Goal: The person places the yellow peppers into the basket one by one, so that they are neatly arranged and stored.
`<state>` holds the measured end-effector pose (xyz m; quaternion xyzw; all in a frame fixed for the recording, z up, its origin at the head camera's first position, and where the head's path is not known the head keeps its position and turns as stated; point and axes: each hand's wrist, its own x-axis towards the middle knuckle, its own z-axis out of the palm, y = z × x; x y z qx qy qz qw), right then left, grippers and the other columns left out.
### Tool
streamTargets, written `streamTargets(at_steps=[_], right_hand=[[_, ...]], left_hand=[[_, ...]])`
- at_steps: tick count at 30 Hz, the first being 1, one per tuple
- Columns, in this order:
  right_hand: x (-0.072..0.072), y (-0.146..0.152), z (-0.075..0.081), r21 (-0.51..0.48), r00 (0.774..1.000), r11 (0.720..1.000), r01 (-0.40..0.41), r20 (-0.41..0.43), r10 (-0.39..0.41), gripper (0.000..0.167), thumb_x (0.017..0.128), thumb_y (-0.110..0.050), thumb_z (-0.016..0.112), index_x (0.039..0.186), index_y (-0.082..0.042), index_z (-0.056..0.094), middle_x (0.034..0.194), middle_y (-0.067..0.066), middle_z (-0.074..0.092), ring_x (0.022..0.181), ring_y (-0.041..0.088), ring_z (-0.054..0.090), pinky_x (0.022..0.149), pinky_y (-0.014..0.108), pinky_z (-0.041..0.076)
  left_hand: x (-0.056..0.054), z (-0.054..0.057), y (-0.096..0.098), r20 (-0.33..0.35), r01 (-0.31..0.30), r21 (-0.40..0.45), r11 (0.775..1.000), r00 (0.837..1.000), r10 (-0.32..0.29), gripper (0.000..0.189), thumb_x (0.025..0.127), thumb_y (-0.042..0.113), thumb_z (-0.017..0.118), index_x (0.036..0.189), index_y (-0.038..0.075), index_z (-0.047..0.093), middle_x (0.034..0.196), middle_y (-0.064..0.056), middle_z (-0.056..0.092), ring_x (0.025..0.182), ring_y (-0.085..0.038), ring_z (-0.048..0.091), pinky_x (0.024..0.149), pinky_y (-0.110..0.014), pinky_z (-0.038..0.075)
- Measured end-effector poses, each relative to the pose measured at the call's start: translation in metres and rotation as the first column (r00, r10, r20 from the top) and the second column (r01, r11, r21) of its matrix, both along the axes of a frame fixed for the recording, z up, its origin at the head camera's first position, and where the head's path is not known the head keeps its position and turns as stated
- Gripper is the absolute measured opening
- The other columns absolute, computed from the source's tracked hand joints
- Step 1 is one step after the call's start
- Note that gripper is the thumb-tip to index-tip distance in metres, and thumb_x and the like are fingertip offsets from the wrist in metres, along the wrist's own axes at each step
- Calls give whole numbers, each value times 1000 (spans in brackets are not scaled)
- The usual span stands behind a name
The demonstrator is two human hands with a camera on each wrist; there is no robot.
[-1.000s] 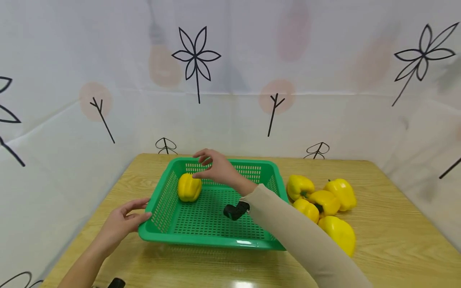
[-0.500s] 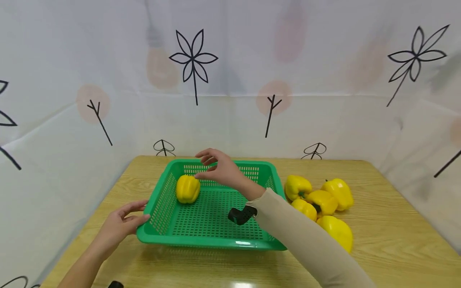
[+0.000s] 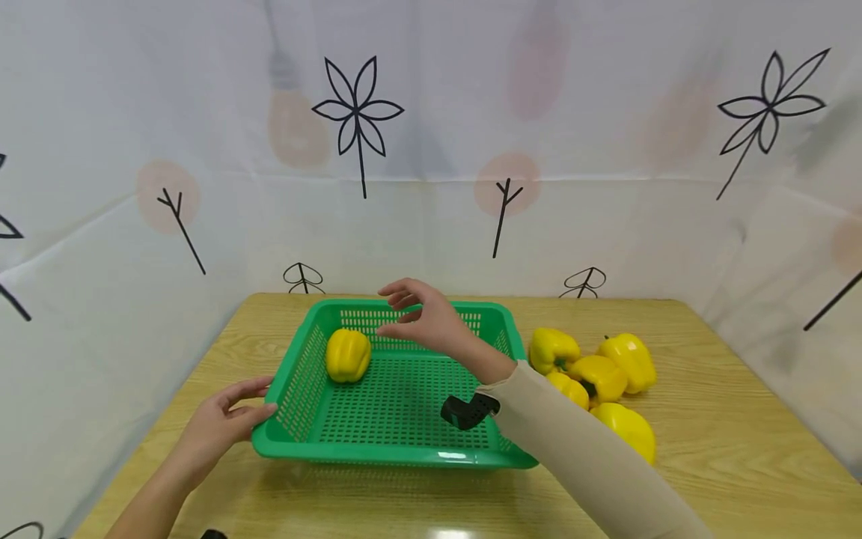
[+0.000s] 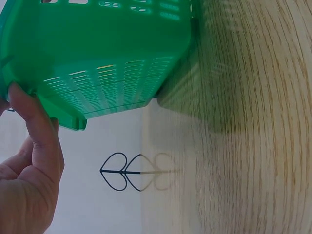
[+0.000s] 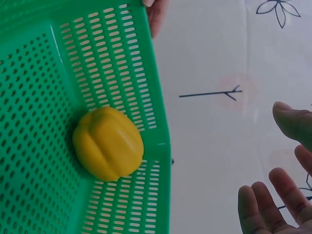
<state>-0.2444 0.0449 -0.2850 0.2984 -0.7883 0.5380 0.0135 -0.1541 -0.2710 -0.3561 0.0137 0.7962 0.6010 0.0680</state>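
Observation:
A green plastic basket (image 3: 397,452) with slotted walls stands on the wooden table. One yellow bell pepper (image 3: 348,356) sits inside its back left corner; the right wrist view shows this bell pepper (image 5: 108,144) against two basket walls. My left hand (image 3: 218,425) holds the basket's left rim between thumb and fingers, and the left wrist view has those fingers (image 4: 41,129) at the rim from outside. Above the basket's back half, my right hand (image 3: 431,320) hangs with fingers loosely bent and apart, holding nothing, to the right of the pepper.
Several more yellow bell peppers (image 3: 599,378) lie grouped on the table (image 3: 727,442) right of the basket, partly behind the right sleeve (image 3: 579,442). A white patterned cloth (image 3: 431,224) hangs behind the table and along its sides.
My right hand has drifted right, away from the pepper in the basket, with its fingers still apart. The left hand stays at the rim. The head view has shifted slightly.

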Motion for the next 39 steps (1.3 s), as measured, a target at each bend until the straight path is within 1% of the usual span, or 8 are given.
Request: streamTargets(at_steps=[3,7,10,17,21,28,34,39], right_hand=[[3,4,1,-8,1000,1000,-1,-8,1,47,78,-11,77,121,-9,57,112,7,56,100,20,54,83,32,49],[7,10,2,-20,1000,1000,-1,-23,1,46,78,-11,77,120,-9,58,112,6,57,102,19,53,86,37,48],[10,15,2,-24,999,1000,7,-36,-7,46,78,-11,77,120,-9,58,112,6,57,102,19,53,88,40,47],[15,29,2,-20,998,999,38,-45,-38,47,78,-12,77,120,-9,57,114,6,57,103,19,54,87,36,47],[18,36,2,-34,997,998,51,-52,-52,48,77,-11,77,121,-6,57,114,7,57,103,21,54,88,38,47],[22,46,0,-67,993,994,84,-83,-89,46,76,-9,78,118,-8,59,109,8,58,101,21,55,86,34,49],[26,59,-1,-99,991,991,86,-91,-95,44,76,-4,76,117,-4,58,106,10,58,98,23,56,86,40,49],[30,71,-3,-97,991,991,89,-87,-98,44,77,-3,76,117,-3,58,106,11,58,97,23,56,86,43,48]], left_hand=[[0,0,1,1,-6,-4,1000,1000,6,62,89,23,65,140,1,37,134,-20,37,89,-15,64,74,-35,53],[0,0,1,5,-12,-7,1000,1000,12,62,89,23,65,141,1,37,134,-19,36,89,-15,64,74,-35,53],[-1,0,1,10,-8,-4,1000,1000,8,62,89,23,65,141,2,37,134,-19,36,90,-15,64,74,-35,53],[-1,0,1,16,-7,-12,1000,1000,7,63,89,23,65,141,2,37,136,-20,35,92,-12,63,75,-34,53],[-2,0,1,16,-10,-17,1000,1000,10,63,89,23,65,141,2,37,136,-20,35,92,-12,63,75,-34,53],[-2,-1,-1,23,-12,-15,1000,1000,12,63,89,23,65,141,1,36,135,-20,35,90,-13,63,74,-35,53],[-3,-1,0,20,-7,-8,1000,1000,8,62,90,23,64,141,1,37,135,-20,35,90,-14,63,73,-35,53],[-2,-1,1,18,-15,-10,1000,1000,15,62,89,22,65,141,1,37,135,-20,35,90,-13,63,73,-34,53]])
